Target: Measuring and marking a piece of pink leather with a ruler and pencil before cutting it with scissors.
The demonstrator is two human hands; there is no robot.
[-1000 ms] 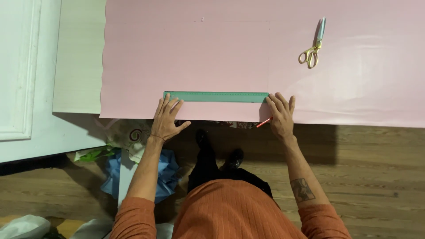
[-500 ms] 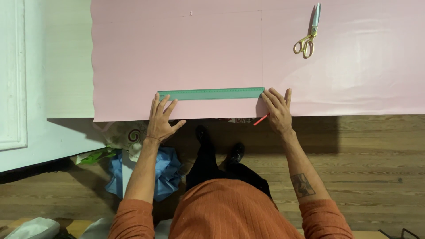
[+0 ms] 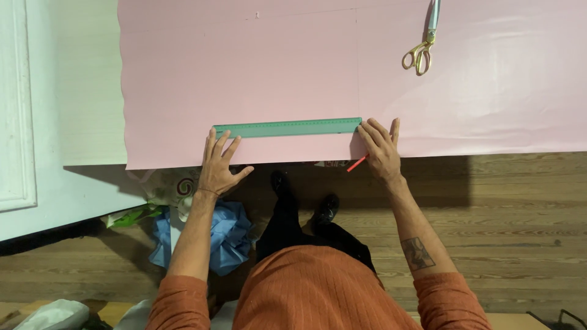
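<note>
A long green ruler (image 3: 287, 127) lies flat on a large pink sheet (image 3: 306, 67) near its front edge. My left hand (image 3: 219, 164) rests with fingers spread on the sheet, its fingertips touching the ruler's left end. At the ruler's right end my right hand (image 3: 380, 150) presses down with its fingertips and holds a red pencil (image 3: 357, 163), whose tip sticks out below the palm over the sheet's edge.
Gold-handled scissors (image 3: 423, 43) lie on the pink sheet at the far right. A white table surface (image 3: 79, 79) shows left of the sheet. Below the edge are a wooden floor (image 3: 513, 220), blue fabric (image 3: 229, 235) and crumpled bags (image 3: 159, 189).
Both hands and the ruler keep their places on the sheet. The view has shifted, so the sheet and scissors sit higher and further left in the picture.
</note>
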